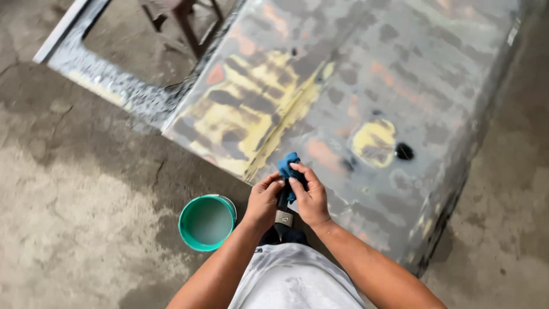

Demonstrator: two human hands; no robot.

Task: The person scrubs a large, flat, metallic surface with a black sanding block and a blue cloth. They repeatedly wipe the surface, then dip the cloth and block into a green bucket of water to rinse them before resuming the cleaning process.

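Both of my hands meet in front of me, at the near edge of a sanded car door panel. My left hand and my right hand together grip a small blue cloth-like piece that sticks up between the fingers. It seems wrapped around a dark block, which is partly hidden. The panel lies flat and shows grey, yellow and orange patches. A black spot marks it on the right.
A green bucket with cloudy water stands on the concrete floor to my left. The door's window frame extends to the upper left, with a stool's legs behind it.
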